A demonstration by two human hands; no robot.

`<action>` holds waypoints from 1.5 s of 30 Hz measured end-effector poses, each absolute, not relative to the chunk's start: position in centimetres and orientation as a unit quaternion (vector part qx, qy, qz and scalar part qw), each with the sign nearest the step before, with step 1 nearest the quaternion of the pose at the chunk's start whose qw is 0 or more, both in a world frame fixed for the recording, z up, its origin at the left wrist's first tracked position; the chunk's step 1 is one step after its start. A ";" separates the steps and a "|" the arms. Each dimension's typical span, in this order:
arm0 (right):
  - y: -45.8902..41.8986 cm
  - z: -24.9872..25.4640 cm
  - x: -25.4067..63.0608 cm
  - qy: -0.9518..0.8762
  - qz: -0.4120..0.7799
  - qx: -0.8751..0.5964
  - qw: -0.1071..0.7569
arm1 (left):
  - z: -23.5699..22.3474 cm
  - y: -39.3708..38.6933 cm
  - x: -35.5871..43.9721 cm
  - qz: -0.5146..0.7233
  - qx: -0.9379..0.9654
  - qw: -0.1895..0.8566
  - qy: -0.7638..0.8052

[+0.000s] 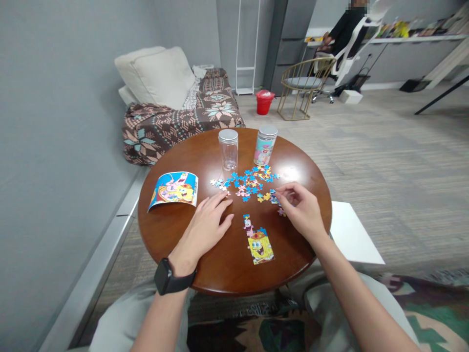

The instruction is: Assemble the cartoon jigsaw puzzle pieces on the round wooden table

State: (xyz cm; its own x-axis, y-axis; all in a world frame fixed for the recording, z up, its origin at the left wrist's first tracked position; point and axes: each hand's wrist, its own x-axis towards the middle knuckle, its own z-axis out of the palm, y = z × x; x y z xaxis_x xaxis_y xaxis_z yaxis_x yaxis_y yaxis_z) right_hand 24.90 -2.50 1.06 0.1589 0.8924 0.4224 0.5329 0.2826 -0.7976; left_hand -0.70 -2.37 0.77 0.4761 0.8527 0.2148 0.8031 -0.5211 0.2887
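Loose jigsaw puzzle pieces (251, 182) lie in a spread heap mid-table, many showing their blue side. Nearer me is a joined part of the puzzle (261, 248), with a yellow cartoon face and a narrow strip reaching up from its top left. My left hand (208, 220) rests flat with fingers spread, left of the heap, its fingertips by a few pale pieces. At the heap's right edge my right hand (301, 208) has thumb and forefinger pinched together beside some pieces; whatever is between them is too small to make out. A curved picture card (175, 189) stands at the left.
On the round wooden table (164, 234) stand a clear lidded jar (229, 151) and a jar with a cartoon label (265, 146), behind the pieces. A white board (353, 232) is low at the right. Farther back, a person (344, 29) sits near a red bin (264, 101).
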 end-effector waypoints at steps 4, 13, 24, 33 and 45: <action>-1.8 0.7 27.9 -0.572 0.139 -0.637 0.498 | 0.6 -2.2 -0.9 0.167 0.859 0.071 0.479; -1.0 -1.0 29.1 -0.584 0.114 -0.665 0.452 | 0.2 -1.8 -1.1 0.178 0.859 0.062 0.476; -2.6 0.2 28.9 -0.583 0.133 -0.665 0.448 | 0.2 -1.3 -1.3 0.212 0.864 0.110 0.443; -2.8 0.5 28.7 -0.610 0.226 -0.621 0.437 | 0.5 -2.0 -1.0 0.202 0.882 0.131 0.404; -3.3 0.5 28.4 -0.731 0.169 -0.533 0.390 | 0.5 -2.0 -0.9 0.222 0.856 0.093 0.458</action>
State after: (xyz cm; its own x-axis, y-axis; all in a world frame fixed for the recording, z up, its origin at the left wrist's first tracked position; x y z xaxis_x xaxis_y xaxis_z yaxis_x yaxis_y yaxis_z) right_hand 28.40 -3.31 0.54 -0.1268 0.9114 0.3914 0.6481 0.3749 -0.6629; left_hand -0.95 -2.02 0.55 0.4814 0.8255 0.2946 0.7433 -0.5626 0.3620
